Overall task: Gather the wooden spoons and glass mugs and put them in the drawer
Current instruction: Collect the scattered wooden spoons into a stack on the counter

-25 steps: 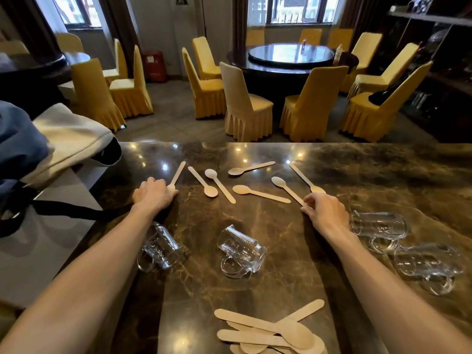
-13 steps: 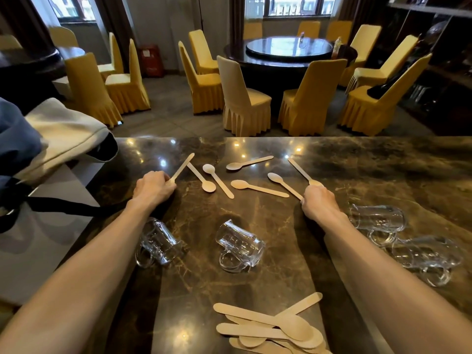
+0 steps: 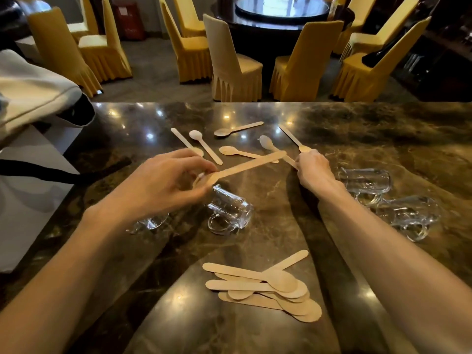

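Observation:
My left hand (image 3: 163, 182) holds a wooden spoon (image 3: 245, 166) by its bowl, lifted above the marble counter (image 3: 383, 139) with the handle pointing right. My right hand (image 3: 313, 166) rests on the counter, fingers closed on the ends of two spoons: one (image 3: 291, 137) angling up left and one (image 3: 268, 144) beside it. Several more spoons (image 3: 231, 150) lie scattered beyond my hands. A pile of spoons (image 3: 268, 284) lies near me. Glass mugs lie on their sides: one in the centre (image 3: 229, 213), one (image 3: 150, 223) under my left wrist, two at the right (image 3: 367, 182) (image 3: 408, 215).
A white and dark bag (image 3: 38, 98) with a black strap (image 3: 51, 172) sits at the counter's left end on a pale surface. Beyond the far edge stand yellow-covered chairs (image 3: 229, 62) around a dark round table (image 3: 281, 11).
My left hand has lifted its spoon off the counter and swung toward the centre. My right hand stays closed on the spoons at the right. The camera has tilted down.

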A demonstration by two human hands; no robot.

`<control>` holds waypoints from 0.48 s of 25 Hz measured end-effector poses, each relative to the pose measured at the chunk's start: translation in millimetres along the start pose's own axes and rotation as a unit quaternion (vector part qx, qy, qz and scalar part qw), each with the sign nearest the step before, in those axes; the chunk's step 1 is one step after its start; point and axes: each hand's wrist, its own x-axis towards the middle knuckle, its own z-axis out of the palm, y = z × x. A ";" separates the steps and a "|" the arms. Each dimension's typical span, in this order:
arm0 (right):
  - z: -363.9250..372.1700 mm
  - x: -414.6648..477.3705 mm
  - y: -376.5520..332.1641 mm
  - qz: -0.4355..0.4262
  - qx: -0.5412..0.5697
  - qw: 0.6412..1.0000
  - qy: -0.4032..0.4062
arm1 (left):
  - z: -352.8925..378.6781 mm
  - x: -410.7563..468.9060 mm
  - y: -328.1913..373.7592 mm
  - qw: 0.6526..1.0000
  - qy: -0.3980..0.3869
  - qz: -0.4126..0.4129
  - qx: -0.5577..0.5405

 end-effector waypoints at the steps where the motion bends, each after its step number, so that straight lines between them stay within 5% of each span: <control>1: 0.5 -2.7 3.7 -0.008 0.009 1.000 0.009 | 5.6 -10.4 7.7 1.000 -0.023 0.013 0.001; 6: -12.8 -25.9 10.7 -0.036 0.109 0.990 0.083 | 44.6 -54.3 21.6 0.992 -0.110 0.064 0.021; 12: -46.8 -91.0 2.7 -0.134 0.182 0.972 0.062 | 76.3 -70.6 23.3 0.992 -0.120 0.049 0.012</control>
